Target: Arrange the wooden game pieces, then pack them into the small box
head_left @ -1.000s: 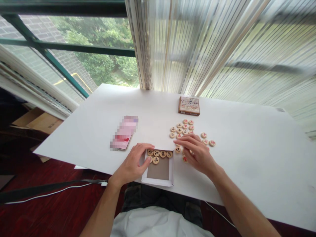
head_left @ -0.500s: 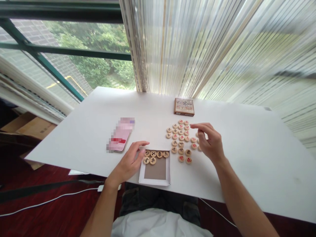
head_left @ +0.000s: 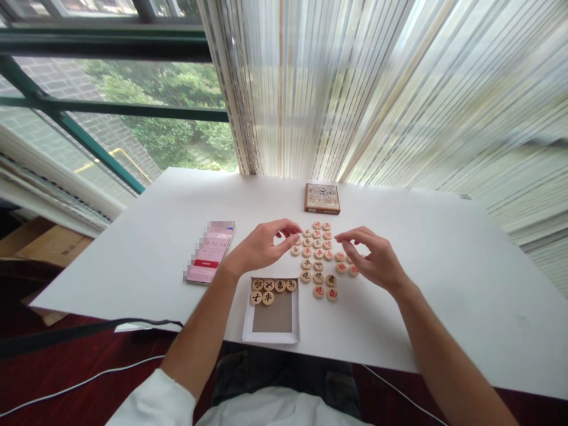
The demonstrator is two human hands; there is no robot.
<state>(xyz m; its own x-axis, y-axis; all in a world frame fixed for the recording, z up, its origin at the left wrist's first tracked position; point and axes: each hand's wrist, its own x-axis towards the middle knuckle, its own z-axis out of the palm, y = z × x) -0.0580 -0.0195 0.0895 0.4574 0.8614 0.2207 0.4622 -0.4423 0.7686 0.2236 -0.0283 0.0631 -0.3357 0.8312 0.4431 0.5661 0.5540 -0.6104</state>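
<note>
Round wooden Chinese chess pieces [head_left: 318, 266], marked in red or black, lie in loose rows on the white table. My left hand [head_left: 266, 245] hovers at the left side of these rows, thumb and fingers apart and holding nothing visible. On the opposite side, my right hand [head_left: 375, 260] has its fingertips by the red-marked pieces, thumb parted from the fingers, and it hides some pieces beneath. Below my left hand sits a shallow white box tray [head_left: 270, 338] with several black-marked pieces [head_left: 268, 298] along its far end; its brown bottom shows in the near part.
A phone [head_left: 215, 245] with a timer on its screen lies left of the tray. Behind the pieces is a small brown printed box [head_left: 322, 199]. A string curtain [head_left: 302, 89] and a window stand beyond the table [head_left: 435, 266]. Cardboard boxes [head_left: 53, 251] are on the left.
My left hand has left the tray's far left corner and moved up and right to the loose pieces. My right hand stays near the red pieces. The view has shifted slightly.
</note>
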